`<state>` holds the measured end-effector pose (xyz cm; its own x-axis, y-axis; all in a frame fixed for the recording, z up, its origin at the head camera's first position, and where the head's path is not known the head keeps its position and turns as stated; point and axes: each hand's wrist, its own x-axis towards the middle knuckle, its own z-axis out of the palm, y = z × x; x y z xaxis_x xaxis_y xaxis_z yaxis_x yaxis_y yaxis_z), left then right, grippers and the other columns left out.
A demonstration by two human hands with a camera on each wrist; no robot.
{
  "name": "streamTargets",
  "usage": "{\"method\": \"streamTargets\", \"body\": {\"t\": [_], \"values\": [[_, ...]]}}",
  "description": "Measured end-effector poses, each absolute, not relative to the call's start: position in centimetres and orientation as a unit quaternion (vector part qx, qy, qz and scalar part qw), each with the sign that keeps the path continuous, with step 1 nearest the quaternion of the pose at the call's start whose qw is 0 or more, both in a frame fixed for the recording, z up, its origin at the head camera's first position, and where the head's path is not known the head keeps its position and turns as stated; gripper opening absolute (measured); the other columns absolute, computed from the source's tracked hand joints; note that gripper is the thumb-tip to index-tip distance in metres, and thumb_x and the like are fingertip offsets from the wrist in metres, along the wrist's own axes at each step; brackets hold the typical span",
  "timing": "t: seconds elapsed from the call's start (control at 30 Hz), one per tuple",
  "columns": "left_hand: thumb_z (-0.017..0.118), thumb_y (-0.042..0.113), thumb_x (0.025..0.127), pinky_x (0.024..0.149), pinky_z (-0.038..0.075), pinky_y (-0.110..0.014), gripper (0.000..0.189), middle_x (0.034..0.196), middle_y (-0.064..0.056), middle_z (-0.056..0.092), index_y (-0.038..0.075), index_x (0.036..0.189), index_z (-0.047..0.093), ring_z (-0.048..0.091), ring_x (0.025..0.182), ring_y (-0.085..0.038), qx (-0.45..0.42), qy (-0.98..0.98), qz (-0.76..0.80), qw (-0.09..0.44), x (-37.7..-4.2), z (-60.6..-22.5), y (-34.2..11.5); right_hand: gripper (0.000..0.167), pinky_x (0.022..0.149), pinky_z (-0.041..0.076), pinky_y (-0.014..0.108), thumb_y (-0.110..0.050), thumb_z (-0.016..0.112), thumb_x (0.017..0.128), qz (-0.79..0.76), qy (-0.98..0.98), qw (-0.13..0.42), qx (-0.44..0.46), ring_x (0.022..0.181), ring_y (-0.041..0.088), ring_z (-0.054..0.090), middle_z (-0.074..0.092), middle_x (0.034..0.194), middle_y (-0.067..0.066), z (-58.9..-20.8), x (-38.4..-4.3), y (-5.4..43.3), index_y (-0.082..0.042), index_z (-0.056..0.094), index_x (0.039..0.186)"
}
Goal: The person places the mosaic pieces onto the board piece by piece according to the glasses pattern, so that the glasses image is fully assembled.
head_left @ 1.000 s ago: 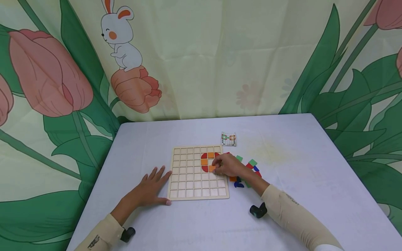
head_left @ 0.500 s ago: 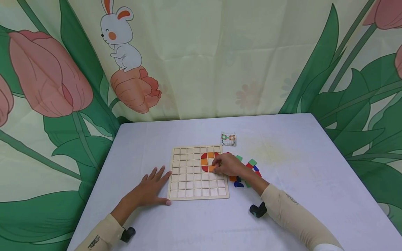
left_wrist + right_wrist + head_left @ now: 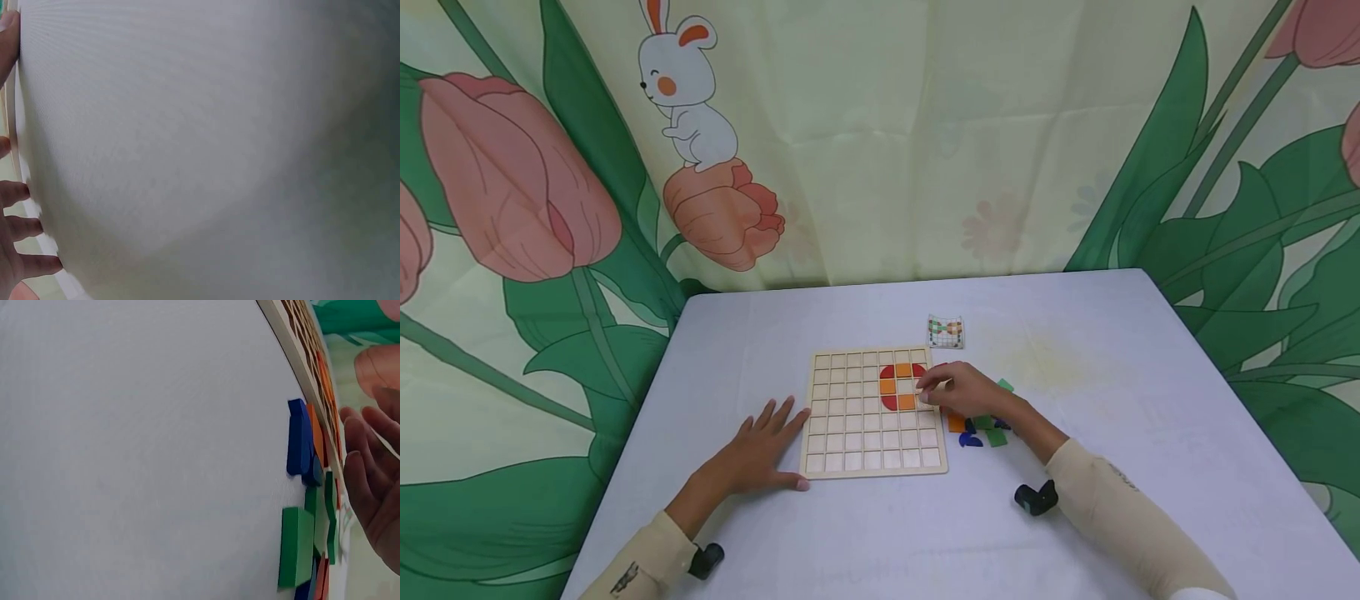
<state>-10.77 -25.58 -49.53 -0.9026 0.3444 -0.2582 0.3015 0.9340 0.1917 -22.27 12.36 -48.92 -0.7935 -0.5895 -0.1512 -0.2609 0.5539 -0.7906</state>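
A wooden grid board (image 3: 850,433) lies flat on the table. Red rounded pieces (image 3: 889,403) and orange square tiles (image 3: 906,402) fill several cells at its upper right. My left hand (image 3: 752,454) is spread flat on the table, its thumb and index fingertips at the board's left edge. Over the board's right edge hovers my right hand (image 3: 964,390), fingers loosely bent; nothing shows between them in the right wrist view. Close beneath it lie loose pieces: a blue one (image 3: 971,441), a green one (image 3: 996,437) and an orange square (image 3: 956,424). The hand hides part of this pile.
A small printed pattern card (image 3: 946,332) lies behind the board's far right corner. The white-covered table (image 3: 1075,517) ends at a patterned curtain (image 3: 865,150) behind. Black wrist cameras (image 3: 706,561) hang at both sleeves.
My right hand has drawn back a little to the right from the orange tile it was touching, which now shows in its cell. The left hand has stayed put.
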Motion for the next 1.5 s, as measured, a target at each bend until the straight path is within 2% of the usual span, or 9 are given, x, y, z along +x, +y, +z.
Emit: {"method": "streamTargets", "body": {"t": [0.23,0.67,0.93,1.03,1.13,1.27,1.37,1.5], "values": [[0.067,0.080,0.072,0.112,0.025,-0.072,0.114,0.167,-0.017,0.018,0.020,0.160,0.027,0.015,0.152,-0.047,0.166,0.973,0.072,0.146,-10.8,-49.6,-25.6,0.024,0.067,0.057,0.029,-0.026,0.069,0.096,-0.436,0.857,0.201,-0.185,0.071,0.019,0.064,0.070,0.107,0.006,-48.6,-22.6,14.8,-0.013,0.073,0.115],[0.065,0.082,0.072,0.112,0.026,-0.072,0.115,0.168,-0.017,0.018,0.020,0.161,0.026,0.015,0.153,-0.047,0.169,0.973,0.065,0.143,-10.9,-50.0,-25.8,0.026,0.067,0.056,0.028,-0.026,0.070,0.095,-0.416,0.881,0.181,-0.136,0.067,0.020,0.063,0.069,0.109,0.010,-49.6,-22.5,17.8,-0.011,0.071,0.116],[0.067,0.079,0.072,0.111,0.027,-0.072,0.114,0.167,-0.018,0.020,0.019,0.160,0.028,0.017,0.152,-0.048,0.169,0.974,0.062,0.136,-10.8,-50.0,-25.7,0.023,0.057,0.053,0.030,-0.024,0.069,0.094,-0.403,0.895,0.160,-0.107,0.057,0.023,0.058,0.068,0.104,0.008,-49.5,-23.1,17.0,-0.013,0.072,0.114],[0.067,0.080,0.072,0.111,0.027,-0.072,0.114,0.167,-0.018,0.020,0.020,0.160,0.027,0.017,0.152,-0.047,0.169,0.974,0.061,0.137,-10.9,-50.2,-25.8,0.022,0.056,0.053,0.030,-0.025,0.071,0.093,-0.393,0.902,0.149,-0.094,0.062,0.024,0.059,0.069,0.103,0.007,-49.3,-23.3,16.3,-0.013,0.073,0.111],[0.066,0.081,0.072,0.111,0.027,-0.072,0.115,0.167,-0.017,0.019,0.020,0.160,0.027,0.017,0.152,-0.047,0.169,0.974,0.058,0.137,-10.9,-50.4,-25.8,0.022,0.058,0.054,0.029,-0.025,0.073,0.091,-0.380,0.911,0.131,-0.091,0.076,0.023,0.062,0.070,0.104,0.007,-49.2,-23.5,15.5,-0.012,0.074,0.109],[0.065,0.082,0.071,0.111,0.027,-0.072,0.115,0.167,-0.017,0.020,0.020,0.160,0.027,0.017,0.152,-0.047,0.169,0.974,0.059,0.136,-11.0,-50.5,-25.9,0.022,0.068,0.052,0.028,-0.027,0.075,0.090,-0.357,0.923,0.111,-0.091,0.095,0.022,0.060,0.071,0.105,0.006,-49.2,-23.9,14.7,-0.012,0.075,0.107],[0.065,0.083,0.071,0.111,0.026,-0.072,0.116,0.167,-0.017,0.019,0.021,0.160,0.027,0.016,0.152,-0.047,0.167,0.974,0.061,0.140,-11.0,-50.5,-25.9,0.025,0.074,0.050,0.030,-0.030,0.076,0.089,-0.342,0.930,0.113,-0.077,0.101,0.024,0.059,0.071,0.106,0.006,-49.2,-24.1,14.2,-0.014,0.075,0.107],[0.063,0.085,0.070,0.112,0.025,-0.072,0.117,0.168,-0.016,0.018,0.021,0.161,0.026,0.015,0.153,-0.047,0.167,0.973,0.063,0.144,-11.0,-50.4,-25.9,0.028,0.072,0.051,0.030,-0.032,0.078,0.087,-0.333,0.934,0.116,-0.050,0.100,0.024,0.060,0.070,0.107,0.007,-49.2,-24.4,13.7,-0.013,0.075,0.107]]}}
